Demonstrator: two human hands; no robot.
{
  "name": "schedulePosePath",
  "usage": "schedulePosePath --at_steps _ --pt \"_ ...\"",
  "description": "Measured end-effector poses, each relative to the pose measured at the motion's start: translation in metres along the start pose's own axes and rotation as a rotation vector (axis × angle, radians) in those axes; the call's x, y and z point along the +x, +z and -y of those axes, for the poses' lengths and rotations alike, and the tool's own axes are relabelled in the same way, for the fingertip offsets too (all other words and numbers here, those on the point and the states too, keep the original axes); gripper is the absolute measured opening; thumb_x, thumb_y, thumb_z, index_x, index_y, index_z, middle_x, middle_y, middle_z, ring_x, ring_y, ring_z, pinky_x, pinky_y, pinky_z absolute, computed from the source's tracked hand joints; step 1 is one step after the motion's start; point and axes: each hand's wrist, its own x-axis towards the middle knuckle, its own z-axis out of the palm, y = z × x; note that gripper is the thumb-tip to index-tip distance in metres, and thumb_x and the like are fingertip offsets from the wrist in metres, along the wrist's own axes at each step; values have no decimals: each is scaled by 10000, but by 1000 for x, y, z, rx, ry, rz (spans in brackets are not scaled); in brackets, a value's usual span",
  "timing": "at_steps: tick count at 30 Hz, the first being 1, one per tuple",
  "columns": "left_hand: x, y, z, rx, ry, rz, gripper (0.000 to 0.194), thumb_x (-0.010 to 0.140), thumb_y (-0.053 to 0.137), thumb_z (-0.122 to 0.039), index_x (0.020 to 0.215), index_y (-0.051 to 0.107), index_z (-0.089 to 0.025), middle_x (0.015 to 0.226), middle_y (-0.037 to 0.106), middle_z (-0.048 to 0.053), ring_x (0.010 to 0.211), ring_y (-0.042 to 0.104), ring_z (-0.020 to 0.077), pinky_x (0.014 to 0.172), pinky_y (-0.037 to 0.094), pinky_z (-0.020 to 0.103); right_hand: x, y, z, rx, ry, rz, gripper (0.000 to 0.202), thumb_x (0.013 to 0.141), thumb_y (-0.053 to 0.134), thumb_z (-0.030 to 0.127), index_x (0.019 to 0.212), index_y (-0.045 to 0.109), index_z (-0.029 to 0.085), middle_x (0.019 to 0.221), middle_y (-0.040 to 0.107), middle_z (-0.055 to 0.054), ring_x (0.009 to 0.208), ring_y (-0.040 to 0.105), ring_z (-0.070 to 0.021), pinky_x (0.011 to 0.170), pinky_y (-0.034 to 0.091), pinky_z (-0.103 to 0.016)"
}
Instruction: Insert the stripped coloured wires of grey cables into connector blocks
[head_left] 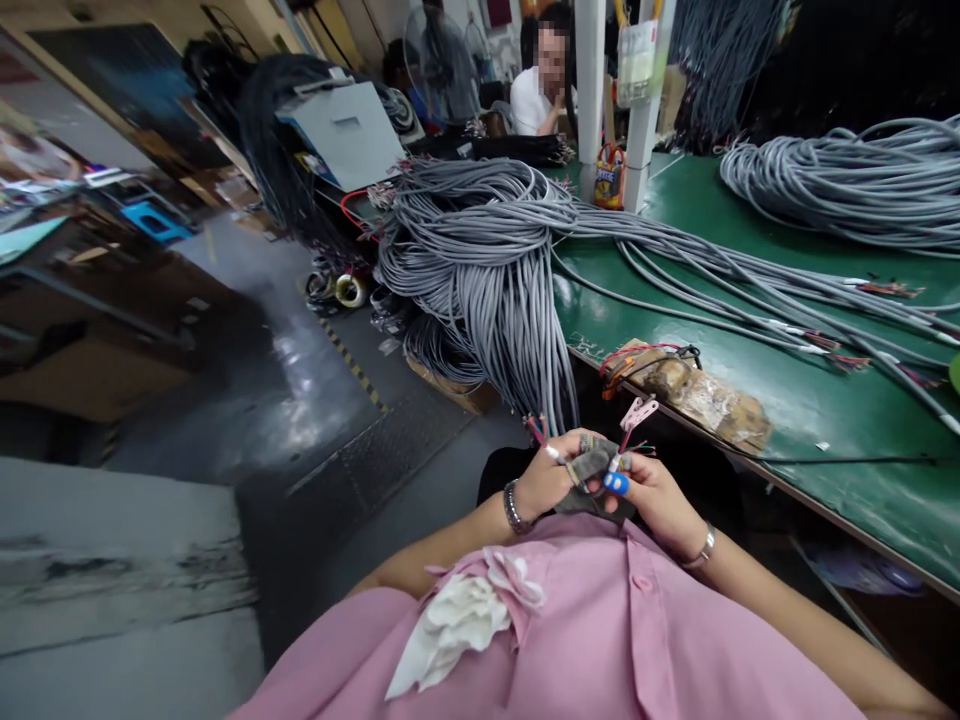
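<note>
In front of my chest, my left hand is closed, with worn grey covers on some fingers. A white-wrapped cable end sticks out by its knuckles. My right hand meets it from the other side, thumb and fingers pinching a grey cable at its white band; blue tape wraps the thumb. Thin coloured wires fan out above the right fingers. A pink clothespin stands just above them, by the table edge; what it clips is hard to make out. My fingers hide most of the cable between the hands.
A big bundle of grey cables drapes over the corner of the green table. A tape-wrapped block with a red and black lead lies at the edge. More cable coils lie behind. A person sits across the table.
</note>
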Motion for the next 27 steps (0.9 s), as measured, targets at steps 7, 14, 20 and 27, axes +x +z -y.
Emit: schedulePosePath --at_steps 7,14,20,27 --pt "8 6 7 -113 -167 121 414 696 723 -473 904 657 -121 937 598 85 502 521 62 465 410 216 8 0 1 -44 102 119 300 763 703 428 835 683 138 703 675 -40 532 566 -100 551 434 -231" --pt "10 4 8 -42 -154 -60 393 715 713 -466 861 667 -104 708 619 40 572 508 82 522 382 191 4 -11 0 -200 24 -139 274 806 650 436 866 633 169 778 652 -33 639 568 -131 628 480 -270" --pt "5 4 16 5 -202 18 391 742 669 -502 749 622 -114 649 649 56 519 545 93 492 374 192 4 -3 12 -196 -25 -178 299 829 607 461 975 560 205 802 634 -25 663 556 -143 567 442 -245" --pt "3 12 13 -107 -235 -5 351 716 700 -456 673 573 -132 567 624 28 489 555 102 507 434 215 12 6 9 -85 1 -298 283 767 680 449 800 588 183 640 559 17 541 453 -105 511 369 -233"
